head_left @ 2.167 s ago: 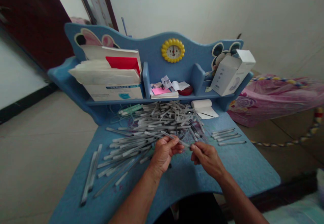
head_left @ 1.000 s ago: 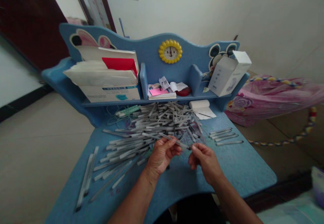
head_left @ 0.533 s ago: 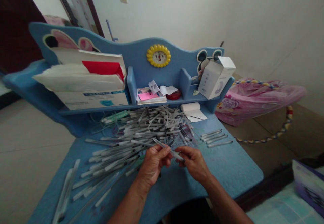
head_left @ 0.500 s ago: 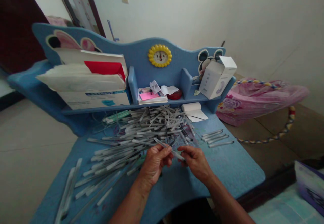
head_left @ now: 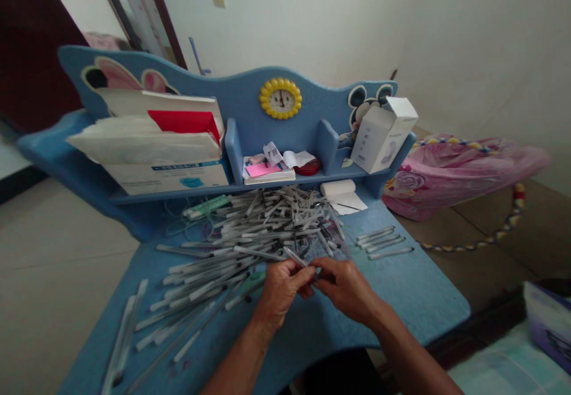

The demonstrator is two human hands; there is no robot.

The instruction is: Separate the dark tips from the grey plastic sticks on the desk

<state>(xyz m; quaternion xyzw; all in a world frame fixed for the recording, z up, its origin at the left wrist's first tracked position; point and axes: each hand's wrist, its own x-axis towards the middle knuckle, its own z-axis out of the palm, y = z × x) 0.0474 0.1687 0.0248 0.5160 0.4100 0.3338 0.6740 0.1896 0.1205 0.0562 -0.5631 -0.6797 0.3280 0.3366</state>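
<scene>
Between the fingertips of my left hand point(head_left: 284, 291) is a slim translucent pen point(head_left: 295, 257), its pale end pointing up and away to the left. My right hand point(head_left: 345, 285) pinches the pen's near end, which the fingers mostly hide. Both hands are closed and meet low over the front of the blue desk point(head_left: 401, 300). Just beyond them spreads a large heap of similar pens point(head_left: 267, 216), some with dark tips. To the right, several pens point(head_left: 379, 241) lie side by side in a short row.
At the left edge lie more pens point(head_left: 125, 329). A notepad point(head_left: 343, 196) sits by the heap's far right. The shelf behind holds a mask box point(head_left: 178, 175) with papers, small notebooks point(head_left: 270, 176) and a white carton point(head_left: 384, 133). Right of the desk stands a pink bag-lined hoop point(head_left: 446, 172).
My right hand has come left and closed on the pen's near end, which showed between the hands before. My left hand has shifted slightly right.
</scene>
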